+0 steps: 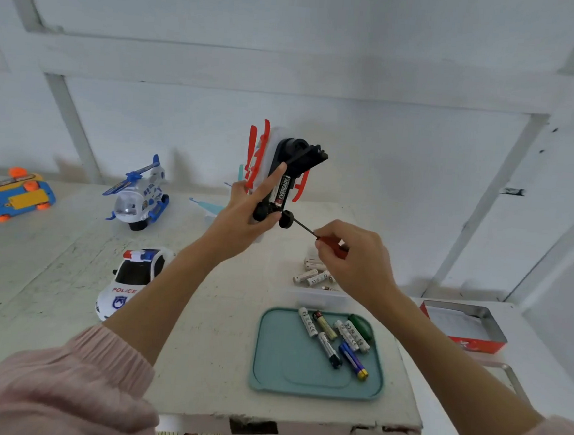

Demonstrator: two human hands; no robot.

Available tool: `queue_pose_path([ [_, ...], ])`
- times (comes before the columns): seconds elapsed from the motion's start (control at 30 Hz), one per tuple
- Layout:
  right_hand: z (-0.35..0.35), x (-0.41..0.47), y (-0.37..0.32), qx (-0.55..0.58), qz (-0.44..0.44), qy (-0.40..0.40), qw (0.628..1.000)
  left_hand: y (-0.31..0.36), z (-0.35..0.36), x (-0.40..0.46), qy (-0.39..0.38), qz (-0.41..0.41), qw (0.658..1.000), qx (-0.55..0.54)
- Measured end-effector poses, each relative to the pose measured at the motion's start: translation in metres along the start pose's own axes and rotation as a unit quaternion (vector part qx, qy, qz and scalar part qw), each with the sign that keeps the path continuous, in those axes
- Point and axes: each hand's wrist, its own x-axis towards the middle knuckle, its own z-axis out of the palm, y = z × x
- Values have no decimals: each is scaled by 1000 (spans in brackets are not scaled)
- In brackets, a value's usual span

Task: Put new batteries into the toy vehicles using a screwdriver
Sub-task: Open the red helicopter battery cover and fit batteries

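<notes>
Worn white-painted tabletop [204, 313] against white panelled wall [292, 31]. Raised above it, white-and-red plastic toy vehicle [281, 176], underside showing a black battery [281, 191], gripped by left hand [245, 214]. Red-handled screwdriver [315, 234] pinched in right hand [354, 259]. Teal tray [289, 363] of loose batteries nearby.

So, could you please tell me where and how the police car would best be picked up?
Grip the police car across its narrow sides, coming from above: it sits upright on the table, roof up, both flanks free.
</notes>
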Motion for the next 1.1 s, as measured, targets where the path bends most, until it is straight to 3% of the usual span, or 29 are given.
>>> queue_pose_path([
  [0.63,8,-15,34,-59,-81,61,993,10,45,23,-1,-37,991,-131],
  [0.9,-13,-6,40,52,-8,69,996,-1,28,25,-66,-29,992,-106],
  [1.1,-32,32,37,-39,34,23,998,4,14,35,-117,-26,993,-15],
])
